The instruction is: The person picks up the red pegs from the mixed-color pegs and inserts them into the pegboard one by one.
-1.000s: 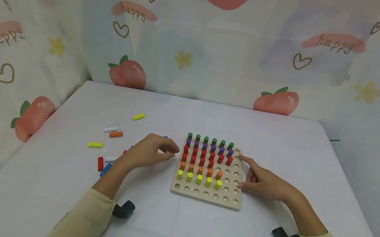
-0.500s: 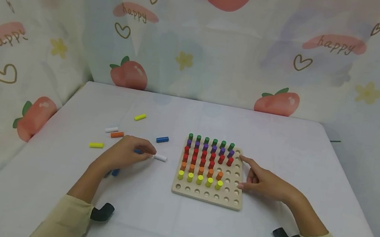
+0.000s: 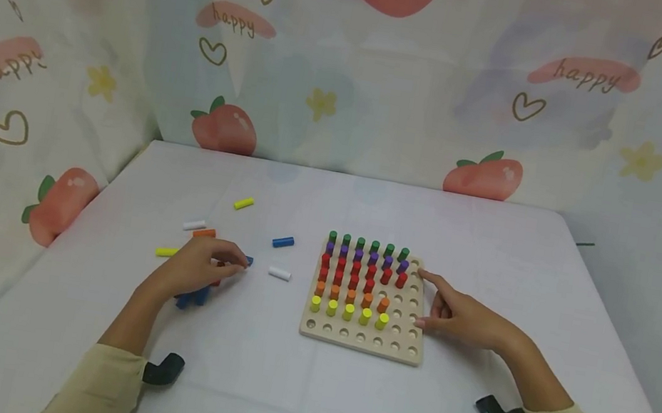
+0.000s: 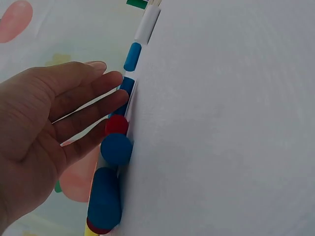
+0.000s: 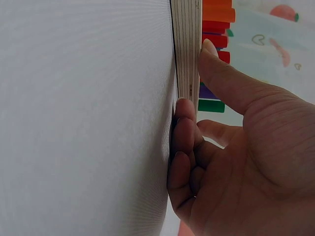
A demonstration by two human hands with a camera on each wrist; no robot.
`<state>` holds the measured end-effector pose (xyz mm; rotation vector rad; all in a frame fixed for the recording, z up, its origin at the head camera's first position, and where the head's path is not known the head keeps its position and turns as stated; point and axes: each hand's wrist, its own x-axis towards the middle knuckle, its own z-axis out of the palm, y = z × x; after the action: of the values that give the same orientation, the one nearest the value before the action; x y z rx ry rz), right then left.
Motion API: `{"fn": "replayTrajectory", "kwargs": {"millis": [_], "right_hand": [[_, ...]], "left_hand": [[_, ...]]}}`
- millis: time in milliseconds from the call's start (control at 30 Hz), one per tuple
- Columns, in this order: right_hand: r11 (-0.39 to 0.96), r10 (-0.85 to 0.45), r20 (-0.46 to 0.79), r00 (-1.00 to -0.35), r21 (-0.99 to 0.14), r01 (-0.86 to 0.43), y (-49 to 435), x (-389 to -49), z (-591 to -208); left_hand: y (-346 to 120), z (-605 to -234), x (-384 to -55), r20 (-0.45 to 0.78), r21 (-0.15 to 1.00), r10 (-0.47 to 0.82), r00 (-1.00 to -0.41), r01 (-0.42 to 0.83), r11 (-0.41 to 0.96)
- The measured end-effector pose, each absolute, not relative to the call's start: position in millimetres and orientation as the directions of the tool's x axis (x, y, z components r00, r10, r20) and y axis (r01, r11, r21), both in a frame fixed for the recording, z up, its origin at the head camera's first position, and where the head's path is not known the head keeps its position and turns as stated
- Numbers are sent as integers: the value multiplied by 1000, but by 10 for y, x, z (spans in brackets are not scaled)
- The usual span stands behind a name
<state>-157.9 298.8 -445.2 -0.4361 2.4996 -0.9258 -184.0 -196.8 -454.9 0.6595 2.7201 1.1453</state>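
Note:
In the head view, my left hand (image 3: 201, 264) hovers low over loose pegs left of the board, with its fingers loosely bent. Near its fingertips lies a blue peg (image 3: 248, 261). The left wrist view shows the fingers spread behind a red peg (image 4: 116, 125) and several blue pegs, with nothing pinched. My right hand (image 3: 461, 319) holds the right edge of the wooden pegboard (image 3: 349, 340). There the thumb (image 5: 210, 54) lies on the board's edge, and other fingers curl against its side. Rows of green, purple, red, orange and yellow pegs stand in the board.
A white peg (image 3: 279, 273) and another blue peg (image 3: 283, 242) lie between the left hand and the board. Farther left are a yellow peg (image 3: 244, 203), an orange peg (image 3: 205, 233) and a white peg (image 3: 194, 225). Everything sits on a white-covered table (image 3: 312, 406).
My left hand has moved left from beside the board to the loose pegs, passing the white peg, which now lies uncovered. The right hand and the board keep their places.

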Motion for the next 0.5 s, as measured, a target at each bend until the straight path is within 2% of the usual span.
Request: {"fn": "replayTrajectory", "kwargs": {"millis": [200,500], "right_hand": [[726,-434,-288,-853,-673,-142,2997,-1576,-4438],[726,-436,-287,-853,-673,-144,2992,-1579,-4435]], "left_hand": [[-2050,-4552,-1838,61,700,439,-896,352,621],[-2262,-4595,-1782,-2,721,383,-924,264,640]]}}
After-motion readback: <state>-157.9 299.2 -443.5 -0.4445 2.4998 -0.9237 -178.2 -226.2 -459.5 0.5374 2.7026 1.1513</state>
